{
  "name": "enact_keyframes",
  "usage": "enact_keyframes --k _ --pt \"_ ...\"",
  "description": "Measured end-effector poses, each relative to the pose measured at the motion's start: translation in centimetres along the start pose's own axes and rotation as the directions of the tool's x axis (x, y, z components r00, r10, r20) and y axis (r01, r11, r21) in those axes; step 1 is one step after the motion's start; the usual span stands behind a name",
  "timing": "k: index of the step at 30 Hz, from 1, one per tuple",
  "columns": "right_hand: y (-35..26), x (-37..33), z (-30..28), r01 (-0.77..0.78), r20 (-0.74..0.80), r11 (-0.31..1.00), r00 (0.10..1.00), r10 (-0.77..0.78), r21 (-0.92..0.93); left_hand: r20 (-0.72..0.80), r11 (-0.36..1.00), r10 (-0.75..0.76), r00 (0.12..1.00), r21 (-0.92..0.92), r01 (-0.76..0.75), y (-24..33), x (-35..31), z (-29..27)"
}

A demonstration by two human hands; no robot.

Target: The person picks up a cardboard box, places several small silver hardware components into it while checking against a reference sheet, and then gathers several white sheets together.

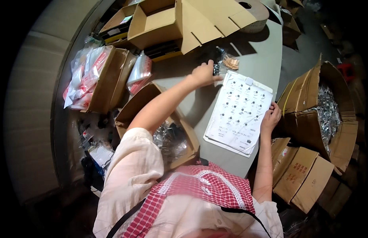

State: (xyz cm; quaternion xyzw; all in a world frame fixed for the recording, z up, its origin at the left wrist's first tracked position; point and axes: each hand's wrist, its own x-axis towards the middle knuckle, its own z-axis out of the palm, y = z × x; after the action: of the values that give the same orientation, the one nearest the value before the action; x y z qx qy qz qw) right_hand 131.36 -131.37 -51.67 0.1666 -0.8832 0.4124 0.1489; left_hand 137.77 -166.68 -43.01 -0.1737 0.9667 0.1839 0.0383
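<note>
A white clipboard (250, 82) lies tilted on the grey table, bearing a sheet (241, 104) printed with rows of small dark part pictures and some text. My right hand (271, 118) is at its right edge, fingers curled and closed against the board's side. Farther up and left, my left hand (203, 74) reaches across the table with thumb and forefinger apart. Between and beside those fingers is a clear plastic bag (221, 59) with small dark pieces. Several light wooden dowels (231, 62) lie bunched at the bag's right, just above the clipboard.
An open carton (192, 152) of bagged parts stands by my left arm. Cartons (152, 29) and a large roll (255, 18) line the far side. Left is a box (102, 85) with plastic bags. On the right, a big carton (301, 103) holds shiny packets, above a smaller box (297, 170).
</note>
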Motion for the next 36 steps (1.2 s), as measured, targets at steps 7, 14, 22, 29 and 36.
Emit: enact_keyframes --k 7,14,22,29,36 --pt "0.1 0.2 -0.7 -0.021 0.025 1.0 0.999 0.022 -0.022 0.198 0.936 0.069 0.978 -0.351 0.005 -1.1 -2.3 -0.4" --pt "-0.4 0.4 -1.0 -0.088 0.012 0.996 0.996 0.088 -0.001 -0.117 0.981 0.036 0.993 -0.186 -0.058 -0.5 1.4 -0.2" --pt "0.4 0.2 -1.2 -0.091 0.052 0.989 0.995 0.086 0.115 0.404 1.0 0.007 0.915 -0.009 -0.003 1.7 -2.3 -1.5" --pt "-0.8 0.5 -1.6 -0.129 0.079 0.973 0.99 0.116 0.19 0.644 0.513 0.23 0.729 -0.717 0.471 -3.7 -11.4 -12.1" --pt "0.3 0.2 -0.9 -0.041 0.032 0.998 0.999 0.042 -0.039 0.712 0.933 0.117 0.693 -0.318 0.169 -2.0 -11.5 -16.5"
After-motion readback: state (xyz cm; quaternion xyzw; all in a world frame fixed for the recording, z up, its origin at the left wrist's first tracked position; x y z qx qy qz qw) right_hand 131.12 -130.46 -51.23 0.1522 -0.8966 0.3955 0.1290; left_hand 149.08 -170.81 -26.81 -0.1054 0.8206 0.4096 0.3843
